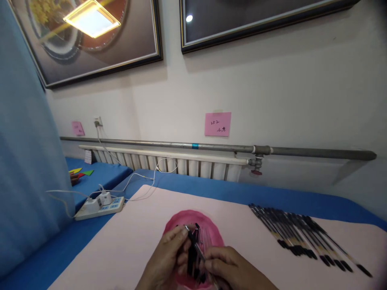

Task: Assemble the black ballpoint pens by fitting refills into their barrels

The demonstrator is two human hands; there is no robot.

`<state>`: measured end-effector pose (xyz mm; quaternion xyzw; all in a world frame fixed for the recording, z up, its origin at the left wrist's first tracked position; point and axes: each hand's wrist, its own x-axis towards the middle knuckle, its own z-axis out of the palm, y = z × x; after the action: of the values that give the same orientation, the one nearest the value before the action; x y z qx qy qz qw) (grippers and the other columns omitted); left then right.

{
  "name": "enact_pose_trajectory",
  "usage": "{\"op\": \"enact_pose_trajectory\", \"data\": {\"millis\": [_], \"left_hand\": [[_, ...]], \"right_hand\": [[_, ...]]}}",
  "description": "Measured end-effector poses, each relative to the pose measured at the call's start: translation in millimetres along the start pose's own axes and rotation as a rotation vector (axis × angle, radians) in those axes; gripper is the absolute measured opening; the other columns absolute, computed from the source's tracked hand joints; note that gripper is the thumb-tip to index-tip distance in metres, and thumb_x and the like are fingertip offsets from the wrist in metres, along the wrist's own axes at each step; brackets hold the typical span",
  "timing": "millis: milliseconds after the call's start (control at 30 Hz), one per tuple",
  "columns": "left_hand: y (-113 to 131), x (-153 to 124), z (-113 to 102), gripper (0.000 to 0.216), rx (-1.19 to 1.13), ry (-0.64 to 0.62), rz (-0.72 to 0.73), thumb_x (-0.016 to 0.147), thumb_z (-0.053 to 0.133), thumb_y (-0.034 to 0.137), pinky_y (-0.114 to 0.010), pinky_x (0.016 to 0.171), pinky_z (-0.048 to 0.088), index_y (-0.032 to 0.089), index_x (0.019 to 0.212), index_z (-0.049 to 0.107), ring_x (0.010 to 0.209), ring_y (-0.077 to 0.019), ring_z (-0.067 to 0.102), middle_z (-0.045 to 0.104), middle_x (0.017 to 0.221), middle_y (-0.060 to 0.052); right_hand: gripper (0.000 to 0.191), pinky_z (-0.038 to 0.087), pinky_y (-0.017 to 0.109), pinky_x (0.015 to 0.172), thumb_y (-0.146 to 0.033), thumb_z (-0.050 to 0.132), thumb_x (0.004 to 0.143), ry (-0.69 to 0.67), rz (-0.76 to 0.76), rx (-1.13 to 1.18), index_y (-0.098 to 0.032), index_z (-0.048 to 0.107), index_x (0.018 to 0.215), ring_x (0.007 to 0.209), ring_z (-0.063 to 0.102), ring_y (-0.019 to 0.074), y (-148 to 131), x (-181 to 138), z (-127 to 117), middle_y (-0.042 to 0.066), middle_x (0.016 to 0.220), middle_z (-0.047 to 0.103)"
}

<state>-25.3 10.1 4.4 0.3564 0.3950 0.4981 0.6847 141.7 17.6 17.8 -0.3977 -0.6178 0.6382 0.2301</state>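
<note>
Over a pink bowl (216, 231), both of my hands are closed on one slim pen (198, 251) with a dark body and a small shiny tip. My left hand (169, 253) pinches its upper end between thumb and fingers. Lower down, my right hand (229, 264) grips the barrel. Inside the bowl lie clear tubes (206, 237) and black pen parts (191, 262), partly hidden by my hands. To the right, a fanned row of dark pens (290, 229) with black ends lies on the pink sheet.
A pink sheet (127, 237) covers much of the blue table (208, 183). At left stands a white power strip (113, 206) with plugs and trailing cables, beside a blue curtain (27, 161). Behind are a radiator (181, 163) and a grey pipe (317, 153).
</note>
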Motion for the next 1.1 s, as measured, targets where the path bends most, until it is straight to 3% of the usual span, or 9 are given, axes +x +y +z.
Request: {"op": "enact_pose_trajectory", "data": {"millis": [100,200,400,567,733,900,1033,1100], "left_hand": [[-0.7,-0.2,4.1,0.030,-0.140,0.002,0.018,0.071,0.068,0.040,-0.016,0.035,0.014,0.015,0.084,0.059,0.038,-0.0009,0.018,0.034,0.051,0.011],[-3.1,2.8,4.8,0.030,-0.200,0.019,0.045,0.068,0.071,0.037,-0.015,0.035,0.015,0.012,0.082,0.060,0.037,-0.0003,0.020,0.033,0.049,0.011],[-8.0,8.3,3.9,0.030,-0.252,0.074,0.075,0.067,0.072,0.036,-0.015,0.034,0.017,0.012,0.080,0.059,0.036,-0.0003,0.022,0.034,0.047,0.011],[-4.2,7.8,3.2,0.035,-0.327,0.087,0.075,0.063,0.076,0.036,-0.015,0.035,0.016,0.015,0.078,0.054,0.037,-0.0006,0.021,0.032,0.045,0.012],[-2.5,6.7,5.9,0.036,-0.329,0.117,0.091,0.062,0.077,0.034,-0.015,0.035,0.016,0.014,0.079,0.053,0.037,-0.0004,0.022,0.033,0.047,0.012],[-0.5,6.2,5.2,0.035,-0.340,0.103,0.091,0.063,0.076,0.034,-0.015,0.035,0.015,0.014,0.080,0.053,0.037,-0.0004,0.021,0.032,0.045,0.012],[0.1,6.2,4.9,0.033,-0.335,0.112,0.101,0.066,0.075,0.033,-0.015,0.036,0.016,0.013,0.081,0.053,0.038,-0.0004,0.021,0.032,0.046,0.012],[-0.4,5.9,5.3,0.033,-0.346,0.123,0.111,0.066,0.075,0.033,-0.015,0.036,0.016,0.013,0.082,0.053,0.038,-0.0004,0.022,0.033,0.047,0.012]], "right_hand": [[0.012,0.019,0.022,0.040,-0.027,0.046,0.066,-0.024,-0.002,0.064,-0.022,0.046,0.055,0.034,0.026,0.0061,-0.1,-0.4,1.2,-0.010,0.038,0.036],[0.010,0.018,0.022,0.041,-0.027,0.052,0.063,-0.002,-0.011,0.105,-0.021,0.045,0.058,0.038,0.025,0.0056,1.2,1.4,1.9,-0.010,0.043,0.039],[0.014,0.027,0.020,0.048,-0.024,0.060,0.060,0.102,-0.053,0.137,-0.020,0.046,0.060,0.049,0.040,0.0078,9.8,7.9,8.5,-0.007,0.051,0.048],[0.031,0.033,0.022,0.045,-0.045,0.049,0.067,-0.054,0.074,0.275,-0.016,0.059,0.074,0.043,0.049,0.0103,11.9,7.9,12.9,0.001,0.055,0.061],[0.014,0.028,0.019,0.045,-0.027,0.062,0.062,0.111,-0.042,0.224,-0.019,0.051,0.062,0.043,0.045,0.0063,13.0,7.5,11.5,-0.006,0.050,0.056],[0.035,0.032,0.022,0.041,-0.049,0.053,0.066,-0.022,0.115,0.375,-0.016,0.059,0.076,0.039,0.050,0.0100,16.5,11.8,9.3,0.001,0.054,0.063],[0.018,0.031,0.020,0.042,-0.033,0.062,0.066,0.045,-0.019,0.355,-0.017,0.054,0.062,0.039,0.047,0.0066,17.9,11.5,7.8,-0.003,0.050,0.059],[0.018,0.032,0.019,0.043,-0.028,0.067,0.062,0.084,-0.049,0.402,-0.019,0.052,0.066,0.044,0.049,0.0068,17.4,10.8,8.0,-0.005,0.052,0.058]]}}
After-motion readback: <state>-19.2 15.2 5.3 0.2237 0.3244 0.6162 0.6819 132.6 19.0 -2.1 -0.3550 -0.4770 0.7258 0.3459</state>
